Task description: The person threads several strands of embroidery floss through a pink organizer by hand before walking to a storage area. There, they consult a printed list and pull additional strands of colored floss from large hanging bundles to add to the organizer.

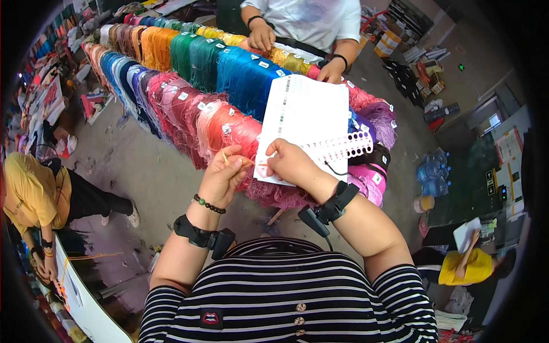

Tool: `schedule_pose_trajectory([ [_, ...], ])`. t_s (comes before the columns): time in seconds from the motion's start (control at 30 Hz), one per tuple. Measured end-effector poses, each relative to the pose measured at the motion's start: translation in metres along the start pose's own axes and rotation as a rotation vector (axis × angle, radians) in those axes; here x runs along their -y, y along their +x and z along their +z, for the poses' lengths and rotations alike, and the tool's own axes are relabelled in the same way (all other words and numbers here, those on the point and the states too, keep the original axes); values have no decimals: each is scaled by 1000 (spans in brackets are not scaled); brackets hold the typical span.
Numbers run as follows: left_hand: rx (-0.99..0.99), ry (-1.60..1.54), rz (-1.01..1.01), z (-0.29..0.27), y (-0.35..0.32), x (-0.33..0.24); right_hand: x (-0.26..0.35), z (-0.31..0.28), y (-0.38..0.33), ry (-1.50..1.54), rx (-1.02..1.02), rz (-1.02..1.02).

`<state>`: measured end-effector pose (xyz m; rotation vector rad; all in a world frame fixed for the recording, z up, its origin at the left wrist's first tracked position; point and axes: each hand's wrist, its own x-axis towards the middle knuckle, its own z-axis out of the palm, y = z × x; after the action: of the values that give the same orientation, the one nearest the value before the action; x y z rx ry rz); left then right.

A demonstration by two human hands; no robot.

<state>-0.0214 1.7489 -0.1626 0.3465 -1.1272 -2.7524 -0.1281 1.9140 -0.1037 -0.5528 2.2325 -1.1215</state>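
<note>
My left hand (221,176) is closed in a pinch on a thin orange thread (261,165), which spans the short gap to my right hand. A pale yellow strand shows by the left fingers. My right hand (294,164) is also closed, with its fingertips at the thread's other end, over the lower part of a white printed sheet (320,108). That sheet lies on top of hanks of thread. Beside my right hand, a white card strip with rows of punched holes (359,145) rests on the sheet's lower right. Coral-pink thread hanks (229,132) hang next to my left hand.
Racks hold thread hanks in blue (246,71), green, orange and purple. Across them stands a person in a white shirt (311,26), hands on the hanks. Another in yellow (34,194) works at the left, a third (466,266) at the right. Water bottles (433,174) stand right.
</note>
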Motion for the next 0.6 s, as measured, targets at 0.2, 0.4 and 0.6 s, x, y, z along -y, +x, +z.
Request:
schedule_pose_trajectory([
  [0.2,93,-85,4,1,5,6,-9,0,1,139,15,18],
  [0.4,107,264,29,26,8,20,-21,-7,8,503,78,11],
  [0.6,79,675,191,17,7,25,-7,-8,0,453,79,29],
])
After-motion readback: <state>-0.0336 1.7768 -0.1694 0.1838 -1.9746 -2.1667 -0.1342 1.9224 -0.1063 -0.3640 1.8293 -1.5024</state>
